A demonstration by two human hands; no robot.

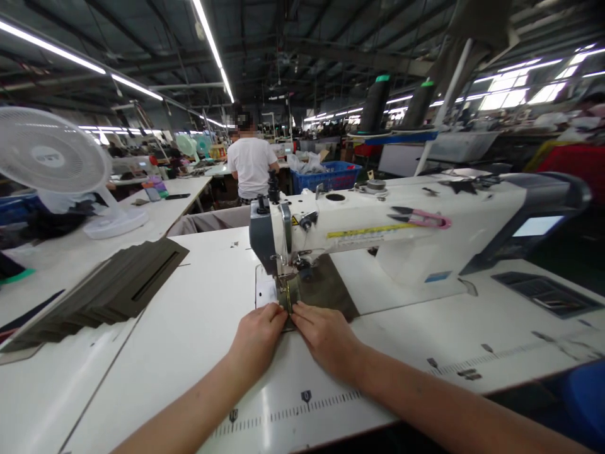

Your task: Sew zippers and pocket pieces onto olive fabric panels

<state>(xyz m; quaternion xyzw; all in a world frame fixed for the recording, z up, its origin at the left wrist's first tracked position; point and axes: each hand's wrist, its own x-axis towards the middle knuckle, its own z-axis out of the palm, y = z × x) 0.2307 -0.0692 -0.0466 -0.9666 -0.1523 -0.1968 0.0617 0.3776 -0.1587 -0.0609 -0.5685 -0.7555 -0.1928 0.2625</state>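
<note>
A dark olive fabric piece (331,290) lies flat under the needle area (286,268) of a white sewing machine (425,252). Along its left edge runs a narrow folded strip with a yellowish line (288,295). My left hand (258,335) pinches the near end of this edge, thumb and forefinger pressed together just in front of the needle. Close beside it, my right hand (328,337) presses its closed fingers on the same fabric from the right. The fingertips of both hands nearly meet, and they partly hide the cloth.
Stacked olive fabric pieces (118,284) lie on the left. Pink-handled thread snips (420,217) rest on the machine arm. A white fan (51,157) stands on the left table. Thread cones (375,106) rise behind. A person in a white shirt (253,164) is ahead, near a blue crate (326,178).
</note>
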